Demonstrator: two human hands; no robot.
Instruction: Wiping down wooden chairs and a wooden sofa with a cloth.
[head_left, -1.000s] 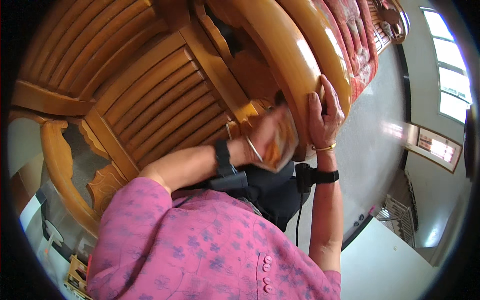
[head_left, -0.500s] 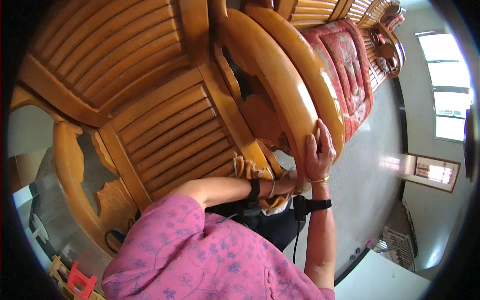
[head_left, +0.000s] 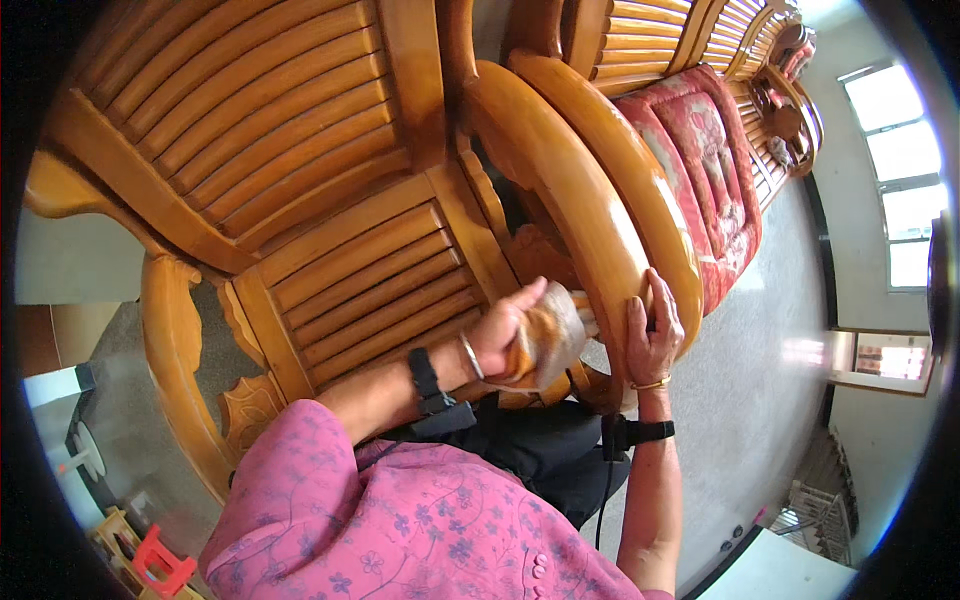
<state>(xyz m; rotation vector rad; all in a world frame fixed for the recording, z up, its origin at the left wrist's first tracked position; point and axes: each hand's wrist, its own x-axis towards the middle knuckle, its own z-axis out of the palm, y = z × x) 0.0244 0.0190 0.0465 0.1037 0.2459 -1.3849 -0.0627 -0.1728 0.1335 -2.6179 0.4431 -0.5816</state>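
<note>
The left hand (head_left: 502, 338) grips one brown-and-white cloth (head_left: 556, 342), just beside the nearer of two adjoining wooden armrests (head_left: 572, 185). The right hand (head_left: 655, 345) lies open on that armrest's front end; one red cushion (head_left: 708, 160) sits beyond both.

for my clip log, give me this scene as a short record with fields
Left hand: holding a brown-and-white cloth
Right hand: resting on the near armrest
Cloth contact with armrest: cannot tell
Furniture: slatted wooden chair, neighbouring armrest alongside
Cushion: red, patterned, right of both armrests
Background: bright window at right
</note>
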